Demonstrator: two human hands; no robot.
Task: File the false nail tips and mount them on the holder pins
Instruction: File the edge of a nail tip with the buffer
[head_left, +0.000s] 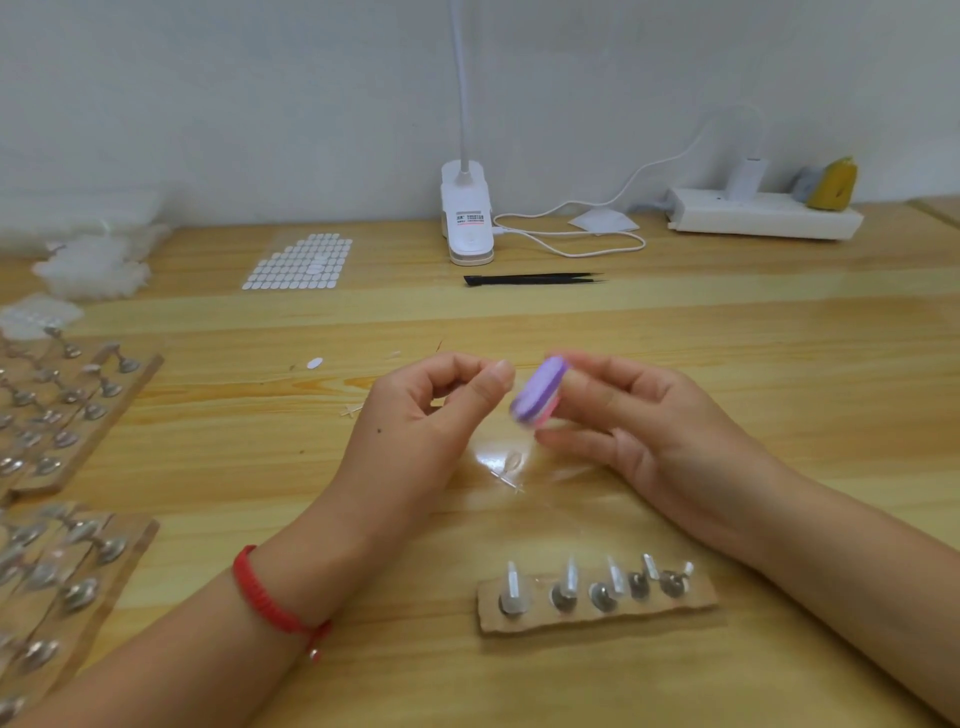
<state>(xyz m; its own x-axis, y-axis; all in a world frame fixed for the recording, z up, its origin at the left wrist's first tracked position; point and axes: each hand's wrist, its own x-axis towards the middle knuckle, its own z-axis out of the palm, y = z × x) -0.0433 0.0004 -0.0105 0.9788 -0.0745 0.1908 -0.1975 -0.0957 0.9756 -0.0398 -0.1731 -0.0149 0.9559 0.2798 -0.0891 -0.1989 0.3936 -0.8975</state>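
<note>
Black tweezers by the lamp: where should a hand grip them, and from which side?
Take the black tweezers at mid-length, pinching across both arms from above on the near side. They lie flat, joined end left, fine tips right; the lamp clamp stands close behind the joined end, probably crowding the far side.

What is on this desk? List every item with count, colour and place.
table: one, light wood, under everything.
clip lamp: one, white, back centre.
power strip: one, white, back right.
tweezers: one, black, in front of the lamp.
sticker sheet: one, white ovals, back left.
pin boards: at least two, brown, left edge.
holder strip: one, brown, near centre, bearing five silver pins.
file block: one, purple and pink, held above the table centre.
bracelet: one, red, left wrist.
left hand: thumb meets forefinger; anything pinched is too blurred to tell.
right hand: grips the file block.
</note>
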